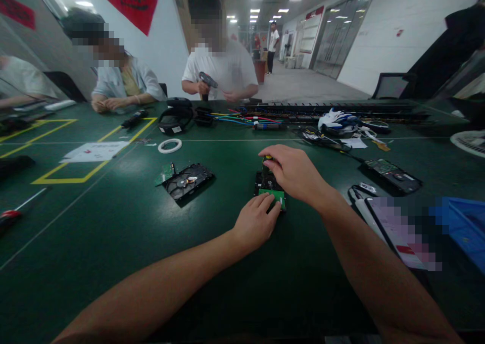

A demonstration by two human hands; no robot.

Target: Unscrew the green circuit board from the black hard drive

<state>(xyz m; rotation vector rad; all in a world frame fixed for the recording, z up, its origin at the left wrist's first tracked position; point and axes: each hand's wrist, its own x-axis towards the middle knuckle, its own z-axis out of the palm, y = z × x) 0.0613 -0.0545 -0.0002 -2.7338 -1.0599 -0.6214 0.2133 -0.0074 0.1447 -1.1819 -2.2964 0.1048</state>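
Directly ahead on the green table lies a hard drive [258,182] with a green circuit board [279,196] at its near end. My left hand [256,222] rests on that board, fingers spread and lying flat. Above the drive, my right hand [293,172] has its fingers wrapped round the handle of a small screwdriver [267,166], which stands upright with its tip hidden. To the left, another hard drive [189,182] lies beside a loose green circuit board [165,174].
A white tape roll [170,146], paper sheet [94,151] and red-handled screwdriver [11,213] lie left. On the right are another drive [394,176], a blue bin [464,228] and gloves [337,120]. Across the table, a person [222,71] holds a power tool [208,79].
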